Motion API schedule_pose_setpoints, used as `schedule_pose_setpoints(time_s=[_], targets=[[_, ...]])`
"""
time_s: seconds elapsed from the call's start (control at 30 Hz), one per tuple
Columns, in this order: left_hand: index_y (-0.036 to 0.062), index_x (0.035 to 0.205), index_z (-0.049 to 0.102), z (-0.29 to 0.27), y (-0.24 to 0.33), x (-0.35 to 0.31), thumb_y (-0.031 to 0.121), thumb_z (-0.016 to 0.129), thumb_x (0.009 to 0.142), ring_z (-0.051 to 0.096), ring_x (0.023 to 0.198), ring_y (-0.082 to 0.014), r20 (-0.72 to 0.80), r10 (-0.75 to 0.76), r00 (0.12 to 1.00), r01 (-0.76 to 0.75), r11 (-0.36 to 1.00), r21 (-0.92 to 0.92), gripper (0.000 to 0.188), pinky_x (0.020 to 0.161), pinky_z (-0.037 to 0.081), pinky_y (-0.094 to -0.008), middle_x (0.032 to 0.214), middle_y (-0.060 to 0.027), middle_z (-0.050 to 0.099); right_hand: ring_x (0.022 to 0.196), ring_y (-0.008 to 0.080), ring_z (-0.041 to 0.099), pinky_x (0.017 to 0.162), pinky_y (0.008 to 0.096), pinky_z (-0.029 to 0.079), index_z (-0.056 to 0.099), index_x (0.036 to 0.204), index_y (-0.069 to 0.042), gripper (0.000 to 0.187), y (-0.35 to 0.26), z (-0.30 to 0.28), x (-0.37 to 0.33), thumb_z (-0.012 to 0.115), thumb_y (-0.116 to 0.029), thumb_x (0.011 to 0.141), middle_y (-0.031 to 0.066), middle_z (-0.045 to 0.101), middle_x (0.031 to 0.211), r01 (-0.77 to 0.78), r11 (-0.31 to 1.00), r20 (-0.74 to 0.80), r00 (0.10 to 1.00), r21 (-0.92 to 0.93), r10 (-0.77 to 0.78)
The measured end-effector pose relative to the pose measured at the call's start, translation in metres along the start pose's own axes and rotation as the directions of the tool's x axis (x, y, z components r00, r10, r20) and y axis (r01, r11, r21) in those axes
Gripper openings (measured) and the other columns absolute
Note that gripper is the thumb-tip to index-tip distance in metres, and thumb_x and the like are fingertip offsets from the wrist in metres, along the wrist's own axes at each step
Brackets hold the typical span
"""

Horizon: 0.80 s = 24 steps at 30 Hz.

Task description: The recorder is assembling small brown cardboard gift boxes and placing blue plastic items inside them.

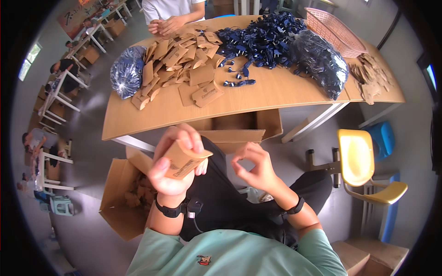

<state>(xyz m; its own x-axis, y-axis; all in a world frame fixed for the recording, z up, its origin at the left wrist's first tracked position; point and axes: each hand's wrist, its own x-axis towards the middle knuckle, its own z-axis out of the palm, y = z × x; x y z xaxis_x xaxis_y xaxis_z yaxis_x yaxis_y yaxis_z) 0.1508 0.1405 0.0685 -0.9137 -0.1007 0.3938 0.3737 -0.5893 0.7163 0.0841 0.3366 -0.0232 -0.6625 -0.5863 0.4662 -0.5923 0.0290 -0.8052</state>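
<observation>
Head view: left hand (168,183) clamps a brown pillow box (184,162) in the air short of the table (276,92), thumb and fingers opposed, presumably to steady it. Right hand (258,171) hovers nearby, fingers curled, thumb apart; looks empty, though I can't make out its fingertips well. Beyond, flat brown boxes (177,56) and navy corded pieces (264,41) lie heaped separately, probably to keep kinds sorted.

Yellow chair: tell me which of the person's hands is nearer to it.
Right. The right hand is raised to the left of the yellow chair, apart from it; the left hand, holding a brown packet, is farther left.
</observation>
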Motion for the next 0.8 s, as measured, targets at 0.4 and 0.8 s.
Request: schedule_pose_setpoints(time_s=[0.4,0.8], targets=[[0.0025,0.107,0.061,-0.042,-0.07,0.034,0.041,0.056,0.086,0.054,0.092,-0.0285,0.343,0.302,0.89,-0.447,0.421,0.79,0.043,0.085,0.039,-0.0396,0.103,-0.0128,0.063,0.089,0.0094,0.058,0.076,0.0271,0.047,0.059,0.12,-0.006,0.037,0.012,0.001,0.049,0.071,-0.025,0.091,0.0007,0.064,0.101,-0.434,0.473,0.296,0.893,0.766,0.34],[0.0192,0.131,0.057,-0.125,-0.07,0.078,0.033,0.07,0.083,0.049,0.117,-0.028,0.272,0.12,0.955,-0.211,-0.372,0.904,0.051,0.098,0.037,-0.0452,0.131,-0.0038,0.054,0.083,0.0118,0.064,0.076,0.029,0.052,0.061,0.113,0.005,0.032,0.097,-0.168,0.105,0.068,-0.019,0.093,0.0093,0.071,0.093,-0.468,0.878,-0.324,0.849,-0.098,0.417]])
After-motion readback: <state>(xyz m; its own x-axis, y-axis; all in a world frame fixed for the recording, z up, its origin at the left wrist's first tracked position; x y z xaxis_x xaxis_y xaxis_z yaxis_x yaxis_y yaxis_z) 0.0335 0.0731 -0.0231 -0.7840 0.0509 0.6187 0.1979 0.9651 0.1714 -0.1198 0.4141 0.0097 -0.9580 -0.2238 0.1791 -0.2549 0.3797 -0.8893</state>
